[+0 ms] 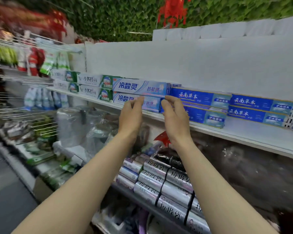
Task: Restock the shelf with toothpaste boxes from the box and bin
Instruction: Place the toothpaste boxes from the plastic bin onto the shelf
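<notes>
Head view: your two empty hands hover before the toothpaste boxes on the white shelf (pixel 243 132).

Your left hand (pixel 130 114) and right hand (pixel 174 115) face each other with fingers loosely bent and apart, gripping nothing, in front of the pale blue boxes (pixel 140 87) marked 冷酸灵, whose lower box they partly hide. Left of these stand green-and-white boxes (pixel 95 86) marked 小苏打; right of them, dark blue boxes (pixel 200 98) marked 云南草本. Silver rolls (pixel 161 183) lie below, their writing too blurred to read. Hanging goods at far left are smeared.
</notes>
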A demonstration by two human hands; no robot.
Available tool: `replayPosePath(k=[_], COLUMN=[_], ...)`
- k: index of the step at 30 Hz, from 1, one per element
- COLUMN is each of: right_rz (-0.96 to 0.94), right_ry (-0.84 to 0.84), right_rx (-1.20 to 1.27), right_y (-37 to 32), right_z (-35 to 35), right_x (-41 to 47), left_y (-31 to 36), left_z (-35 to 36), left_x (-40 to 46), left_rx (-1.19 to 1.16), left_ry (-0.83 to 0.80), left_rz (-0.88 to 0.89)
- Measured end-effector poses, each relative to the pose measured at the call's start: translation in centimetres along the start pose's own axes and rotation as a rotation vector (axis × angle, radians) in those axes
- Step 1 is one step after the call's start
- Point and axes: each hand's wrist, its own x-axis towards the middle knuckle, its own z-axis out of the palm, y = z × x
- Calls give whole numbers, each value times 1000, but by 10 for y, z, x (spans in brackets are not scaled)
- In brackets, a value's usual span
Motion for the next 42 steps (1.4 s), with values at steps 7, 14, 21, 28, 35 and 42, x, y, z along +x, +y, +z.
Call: replayPosePath(k=[7, 14, 21, 28, 35, 42], right_rz=[241, 444, 636, 830, 919, 1172], right_ry=[-306, -469, -568, -667, -869, -1053], right_rx=[52, 10, -114, -172, -338, -448], right_y=[39, 102, 168, 254, 372, 492], right_z=[93, 202, 294, 339, 363, 351], right_x=[-22, -47, -90, -167, -271, -405], left_y=[-66, -151, -254, -357, -490, -641], left_z=[-79, -166, -246, -289, -324, -355], left_x=[22, 43, 68, 29, -66, -205], left_rx=[39, 15, 137, 205, 216, 315], left_ry=[123, 188, 177, 264, 484, 553], left_rz=[-213, -396, -601, -802, -1018, -1244])
